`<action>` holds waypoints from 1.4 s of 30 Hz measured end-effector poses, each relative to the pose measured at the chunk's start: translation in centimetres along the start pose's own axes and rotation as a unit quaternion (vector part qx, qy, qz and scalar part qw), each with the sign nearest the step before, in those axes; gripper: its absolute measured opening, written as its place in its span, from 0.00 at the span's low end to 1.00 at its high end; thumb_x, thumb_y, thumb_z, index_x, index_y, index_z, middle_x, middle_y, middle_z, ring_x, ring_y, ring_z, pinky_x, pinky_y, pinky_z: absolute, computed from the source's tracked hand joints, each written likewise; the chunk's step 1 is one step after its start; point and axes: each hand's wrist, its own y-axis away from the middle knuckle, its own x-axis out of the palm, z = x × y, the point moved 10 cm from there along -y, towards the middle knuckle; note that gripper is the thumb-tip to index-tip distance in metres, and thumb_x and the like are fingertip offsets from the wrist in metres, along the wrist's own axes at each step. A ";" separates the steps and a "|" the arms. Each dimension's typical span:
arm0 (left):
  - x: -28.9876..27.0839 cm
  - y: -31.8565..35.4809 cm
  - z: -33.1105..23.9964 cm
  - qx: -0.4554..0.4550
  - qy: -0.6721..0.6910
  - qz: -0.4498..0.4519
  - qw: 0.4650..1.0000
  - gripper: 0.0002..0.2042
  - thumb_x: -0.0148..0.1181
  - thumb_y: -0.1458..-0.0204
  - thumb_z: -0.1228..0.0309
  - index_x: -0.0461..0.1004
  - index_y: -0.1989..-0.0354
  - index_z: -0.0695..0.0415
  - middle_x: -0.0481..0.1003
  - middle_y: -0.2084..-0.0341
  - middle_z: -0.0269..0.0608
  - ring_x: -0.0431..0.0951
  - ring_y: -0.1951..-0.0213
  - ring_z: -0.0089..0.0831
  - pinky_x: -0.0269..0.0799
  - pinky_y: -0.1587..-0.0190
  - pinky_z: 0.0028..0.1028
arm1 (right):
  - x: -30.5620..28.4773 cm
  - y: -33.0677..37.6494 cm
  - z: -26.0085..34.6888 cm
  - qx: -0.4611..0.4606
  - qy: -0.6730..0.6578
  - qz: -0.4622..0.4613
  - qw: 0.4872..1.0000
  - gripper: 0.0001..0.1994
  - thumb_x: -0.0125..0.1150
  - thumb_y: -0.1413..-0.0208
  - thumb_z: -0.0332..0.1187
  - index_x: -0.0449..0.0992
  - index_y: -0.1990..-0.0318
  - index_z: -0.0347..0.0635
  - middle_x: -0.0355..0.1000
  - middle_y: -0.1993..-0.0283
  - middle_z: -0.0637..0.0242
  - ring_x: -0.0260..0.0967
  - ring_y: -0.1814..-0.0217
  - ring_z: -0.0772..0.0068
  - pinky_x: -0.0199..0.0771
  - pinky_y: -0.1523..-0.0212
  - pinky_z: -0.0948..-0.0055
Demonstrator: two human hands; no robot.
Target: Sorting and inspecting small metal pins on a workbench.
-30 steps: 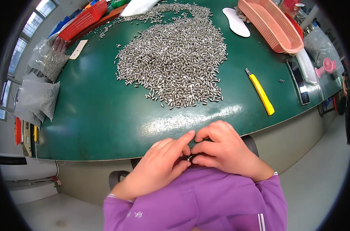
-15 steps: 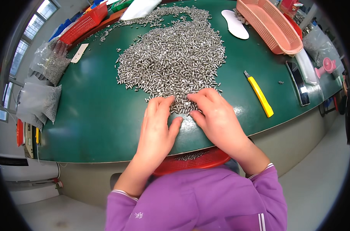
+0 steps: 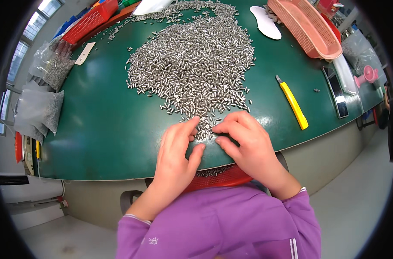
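A broad heap of small silvery metal pins [image 3: 192,60] lies on the green table [image 3: 105,125], narrowing toward me into a loose tongue. At that near end, my left hand [image 3: 175,153] rests with its fingertips against the left side of the pins, thumb held apart. Opposite it, my right hand [image 3: 250,144] curves its fingers along the right side, its thumb also apart. A small cluster of pins lies between the two hands on the tabletop; neither hand grips any that I can see. Below the table edge, a red basket [image 3: 224,178] at my lap contains more pins.
Right of the heap lie a yellow utility knife [image 3: 295,105] and a phone [image 3: 336,93]. Farther back are a pink basket [image 3: 308,32] and a white sole-shaped piece [image 3: 266,23]. Filled plastic bags [image 3: 41,110] line the left edge, near another red basket [image 3: 90,22].
Both hands have slid toward me and the table's near edge, drawing a small cluster of pins with them. The pins between the heap and the hands are now more spread out.
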 end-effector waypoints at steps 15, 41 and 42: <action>0.5 -0.4 -0.4 0.014 0.007 0.029 0.999 0.28 0.64 0.50 0.86 0.71 0.37 0.61 0.77 0.60 0.45 0.76 0.57 0.42 0.73 0.52 0.38 | 0.7 -0.6 1.6 -0.065 0.063 0.004 0.996 0.07 0.68 0.48 0.25 0.76 0.63 0.40 0.69 0.62 0.60 0.69 0.59 0.54 0.72 0.58 0.58; 1.1 -0.7 -1.0 0.037 -0.012 0.044 0.998 0.31 0.63 0.51 0.86 0.70 0.35 0.60 0.76 0.61 0.42 0.75 0.59 0.41 0.73 0.53 0.38 | 0.2 0.2 1.8 -0.044 0.114 -0.026 0.992 0.08 0.69 0.49 0.26 0.75 0.66 0.41 0.68 0.65 0.61 0.69 0.63 0.56 0.72 0.63 0.60; 1.1 -0.7 -1.1 0.038 -0.012 0.044 0.998 0.31 0.63 0.51 0.86 0.70 0.35 0.60 0.76 0.61 0.42 0.75 0.59 0.41 0.73 0.53 0.38 | 0.2 0.2 1.8 -0.046 0.111 -0.027 0.992 0.08 0.70 0.49 0.27 0.75 0.66 0.41 0.68 0.65 0.61 0.69 0.63 0.56 0.72 0.63 0.59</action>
